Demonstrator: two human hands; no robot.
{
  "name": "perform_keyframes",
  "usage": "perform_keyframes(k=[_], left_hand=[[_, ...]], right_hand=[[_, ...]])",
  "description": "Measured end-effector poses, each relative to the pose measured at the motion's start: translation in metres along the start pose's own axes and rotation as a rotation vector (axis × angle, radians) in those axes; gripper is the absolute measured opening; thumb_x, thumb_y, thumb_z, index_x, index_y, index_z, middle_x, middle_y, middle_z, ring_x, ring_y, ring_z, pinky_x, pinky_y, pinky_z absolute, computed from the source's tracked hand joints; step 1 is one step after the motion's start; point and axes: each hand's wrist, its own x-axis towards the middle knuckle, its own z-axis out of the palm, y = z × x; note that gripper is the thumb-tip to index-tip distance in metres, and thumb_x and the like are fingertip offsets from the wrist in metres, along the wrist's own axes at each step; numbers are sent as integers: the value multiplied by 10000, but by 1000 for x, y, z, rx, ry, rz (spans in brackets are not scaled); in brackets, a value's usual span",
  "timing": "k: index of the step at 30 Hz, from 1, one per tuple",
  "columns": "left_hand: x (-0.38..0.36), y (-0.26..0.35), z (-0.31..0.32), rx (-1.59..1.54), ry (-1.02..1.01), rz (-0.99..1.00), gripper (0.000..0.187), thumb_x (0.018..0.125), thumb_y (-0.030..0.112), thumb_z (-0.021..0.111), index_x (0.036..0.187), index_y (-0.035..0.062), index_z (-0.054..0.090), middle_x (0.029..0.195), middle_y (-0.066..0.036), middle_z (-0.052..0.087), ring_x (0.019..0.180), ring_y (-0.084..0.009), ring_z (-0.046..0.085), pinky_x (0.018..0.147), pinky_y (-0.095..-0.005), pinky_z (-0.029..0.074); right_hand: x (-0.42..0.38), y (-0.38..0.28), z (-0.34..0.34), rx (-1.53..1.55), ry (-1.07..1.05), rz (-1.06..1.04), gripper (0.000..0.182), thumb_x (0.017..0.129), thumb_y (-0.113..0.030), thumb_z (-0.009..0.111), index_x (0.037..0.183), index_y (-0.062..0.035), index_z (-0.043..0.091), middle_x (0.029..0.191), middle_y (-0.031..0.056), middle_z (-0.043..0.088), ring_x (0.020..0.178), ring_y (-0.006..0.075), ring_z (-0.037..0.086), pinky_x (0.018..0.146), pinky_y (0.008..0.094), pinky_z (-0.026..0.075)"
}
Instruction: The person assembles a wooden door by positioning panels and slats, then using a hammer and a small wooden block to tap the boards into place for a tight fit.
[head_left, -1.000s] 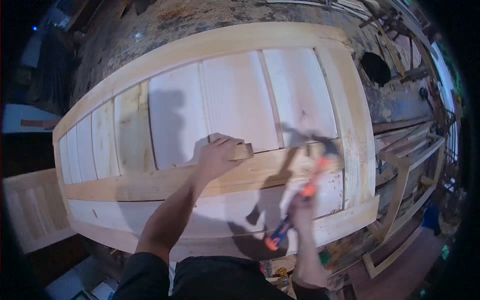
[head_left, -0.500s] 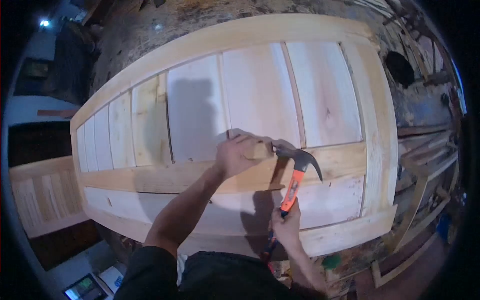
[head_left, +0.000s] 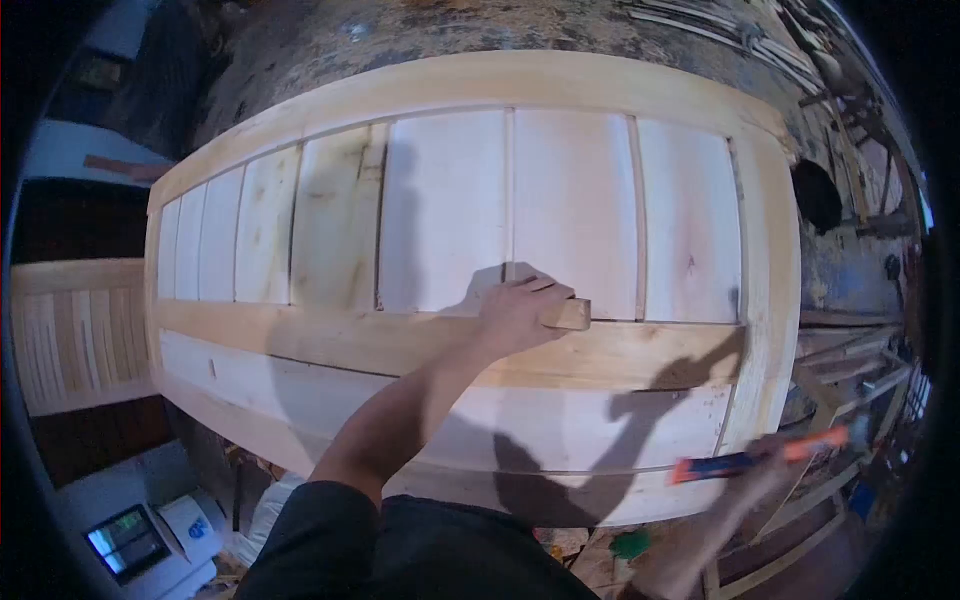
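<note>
A large pale wooden panel door [head_left: 450, 350] lies flat across the middle of the view, its inset boards divided by narrow grooves. My left hand [head_left: 520, 315] is closed round a small wood block [head_left: 568, 314], which rests by the upper edge of the long middle rail. Out to the right, past the door's lower right part, my right hand [head_left: 765, 465] grips a hammer by its orange and dark blue handle [head_left: 725, 467]. Motion blurs this hand and the tool, and the hammer's head cannot be made out.
A smaller slatted wooden panel [head_left: 80, 335] stands at the left. Wooden frames [head_left: 790, 545] and strips lie at the right, near a round black object [head_left: 817, 196]. A screen [head_left: 127, 541] shows at the lower left, and a green item [head_left: 630, 543] near the front edge.
My right hand has swung the hammer away from the block, out to the right. My left hand still holds the block on the rail. The view has shifted somewhat.
</note>
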Motion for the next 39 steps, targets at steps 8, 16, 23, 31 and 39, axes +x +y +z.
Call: perform_keyframes(k=[8, 16, 23, 31, 39], left_hand=[[1, 4, -7, -22, -70, -30, 537, 753, 409, 796, 1215, 171, 657, 1232, -26, 664, 1134, -258, 641, 923, -433, 531], [1, 8, -16, -20, -109, -53, 486, 782, 398, 777, 1197, 173, 660, 1216, -22, 661, 1162, -259, 624, 955, -457, 511], [-23, 21, -21, 22, 61, 111, 511, 778, 398, 783, 1225, 183, 662, 1213, -49, 664, 1121, -281, 633, 1003, -419, 497], [-260, -7, -59, -105, -429, -131, 632, 834, 476, 734, 1324, 110, 576, 1235, -150, 642, 1185, -357, 599, 1013, -466, 487], [-297, -92, -107, -51, 127, -274, 523, 848, 352, 761, 1264, 70, 615, 1273, -181, 631, 1211, -385, 575, 1035, -508, 439]], right_hand=[[-61, 5, 31, -431, -636, 236, 301, 957, -78, 603, 1253, -100, 548, 812, -34, 539, 581, 65, 493, 484, 254, 426], [-111, 48, 58, -451, -438, 67, 122, 945, -129, 544, 1034, -99, 466, 686, -1, 501, 515, 122, 507, 452, 306, 439], [-167, 42, 64, -392, -736, 389, 220, 880, 10, 531, 1042, -83, 412, 650, 16, 494, 401, 106, 465, 354, 264, 400], [-237, 73, 99, -1001, -635, -635, 669, 835, -86, 678, 1441, 21, 416, 1438, 289, 393, 1341, 480, 375, 1121, 503, 351], [-298, 140, 190, -1021, -680, -841, 798, 877, -424, 640, 1523, -43, 368, 1575, 315, 266, 1439, 559, 233, 1127, 700, 214]])
